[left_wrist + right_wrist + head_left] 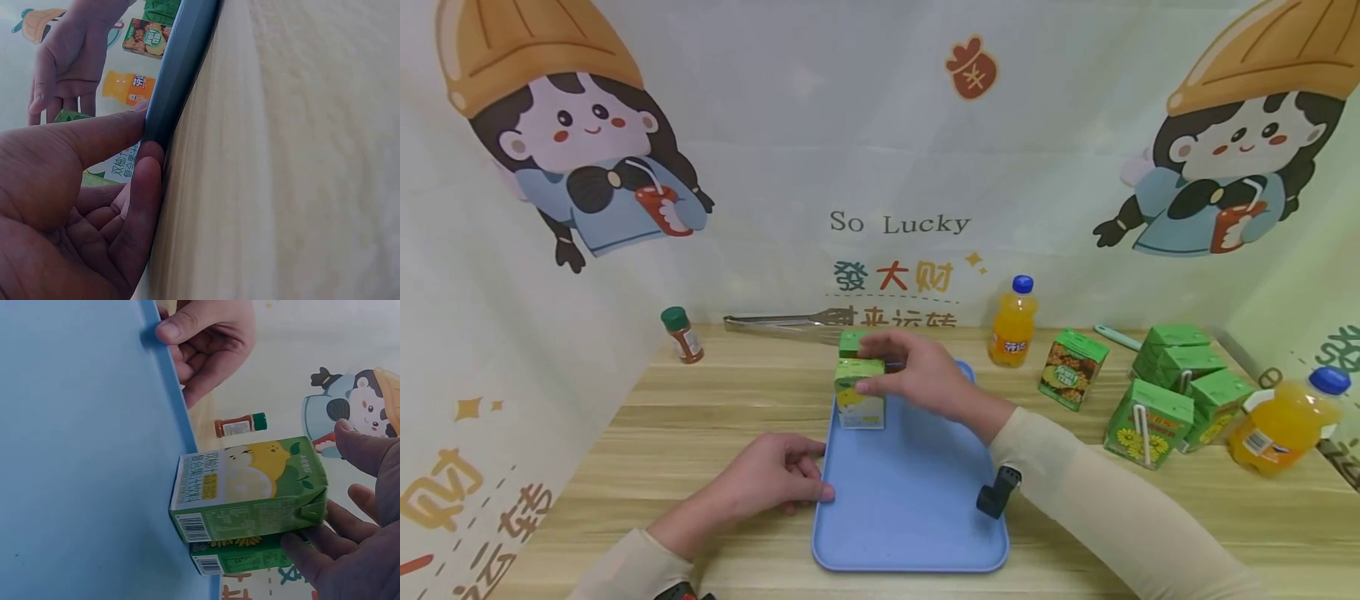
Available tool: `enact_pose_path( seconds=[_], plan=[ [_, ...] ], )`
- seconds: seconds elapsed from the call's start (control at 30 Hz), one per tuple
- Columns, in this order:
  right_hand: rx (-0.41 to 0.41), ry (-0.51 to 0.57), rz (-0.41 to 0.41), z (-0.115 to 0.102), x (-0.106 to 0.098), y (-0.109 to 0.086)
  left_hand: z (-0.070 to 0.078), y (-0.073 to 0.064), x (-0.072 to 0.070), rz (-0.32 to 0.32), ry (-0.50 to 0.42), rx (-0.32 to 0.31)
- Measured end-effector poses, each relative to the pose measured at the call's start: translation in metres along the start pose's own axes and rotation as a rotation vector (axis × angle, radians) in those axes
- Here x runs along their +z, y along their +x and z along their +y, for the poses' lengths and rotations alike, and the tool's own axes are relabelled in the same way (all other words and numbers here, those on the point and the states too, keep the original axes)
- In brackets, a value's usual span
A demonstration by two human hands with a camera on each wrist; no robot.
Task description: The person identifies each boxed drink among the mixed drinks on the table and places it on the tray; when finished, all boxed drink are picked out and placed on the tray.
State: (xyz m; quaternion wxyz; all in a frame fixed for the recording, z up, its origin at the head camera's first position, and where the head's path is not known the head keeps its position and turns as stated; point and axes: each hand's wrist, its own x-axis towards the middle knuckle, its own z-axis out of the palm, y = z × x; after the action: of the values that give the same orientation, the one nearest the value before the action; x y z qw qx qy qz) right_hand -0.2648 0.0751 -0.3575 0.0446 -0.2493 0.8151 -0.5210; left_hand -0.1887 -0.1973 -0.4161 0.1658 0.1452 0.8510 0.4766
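Note:
A blue tray (917, 508) lies lengthwise on the table. At its left rim my left hand (771, 475) grips the edge, thumb on top and fingers at the side, as the left wrist view also shows. Two juice cartons stand at the tray's far left: a yellow-and-green lemon carton (250, 478) in front and a green carton (259, 557) close behind it. Beside their tops is my right hand (917, 375), its fingers spread. In the right wrist view the thumb stands apart from the lemon carton, while a fingertip is at the cartons' upper end.
Right of the tray stand an orange soda bottle (1013, 325), a brown-and-green carton (1072, 371), several green cartons (1150, 425) and another soda bottle (1281, 425). Metal tongs (782, 321) and a green-capped spice jar (683, 335) are at the back left. A printed curtain (895, 150) closes the back.

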Motion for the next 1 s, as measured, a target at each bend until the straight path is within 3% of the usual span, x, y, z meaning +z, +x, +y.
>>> enact_pose_path(
  seconds=[0.5,1.0],
  plan=[
    [-0.097,0.099,-0.022,-0.003,-0.02,-0.015,-0.002,0.0,0.001,0.006,0.0,0.007],
    [-0.194,0.066,-0.011,0.011,-0.036,-0.036,-0.001,0.0,0.001,0.014,-0.001,0.004]
  ],
)
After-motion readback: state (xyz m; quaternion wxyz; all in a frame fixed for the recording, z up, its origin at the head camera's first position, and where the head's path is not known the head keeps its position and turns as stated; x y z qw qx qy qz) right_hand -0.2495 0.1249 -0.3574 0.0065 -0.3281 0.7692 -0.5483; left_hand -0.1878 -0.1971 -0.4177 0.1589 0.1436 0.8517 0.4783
